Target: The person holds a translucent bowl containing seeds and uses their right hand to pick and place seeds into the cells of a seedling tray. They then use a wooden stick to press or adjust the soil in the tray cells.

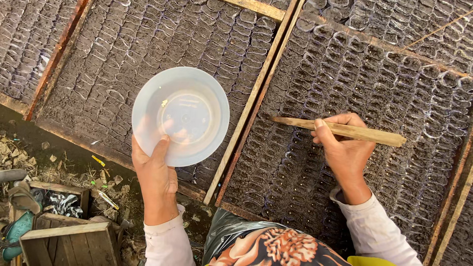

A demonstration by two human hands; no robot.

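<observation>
My left hand [156, 173] grips a pale plastic bowl [180, 116] by its near rim, thumb hooked over the edge, holding it above the left bed of soil bags [148, 59]. The bowl is see-through and almost empty; I can make out only a small yellowish speck or two inside, left of its middle. My right hand [343, 148] is closed around a flat wooden stick [340, 130], which lies nearly level, its thin tip pointing left toward the wooden rail [256, 96] that separates the two beds.

The stick is over the right bed [374, 98], whose small plastic bags stand packed in tight rows, each filled with dark soil. In the rows nearest me, just under my right wrist, many bags seem to have a small hole in the middle of the soil, so I judge that part worked. The far rows and those toward the right edge look smooth and untouched, as does the left bed, though I cannot be sure at this distance. So most of the bed looks left to do.

Near left, on the ground, sits a wooden crate [64, 236] with a patterned cloth behind it.
</observation>
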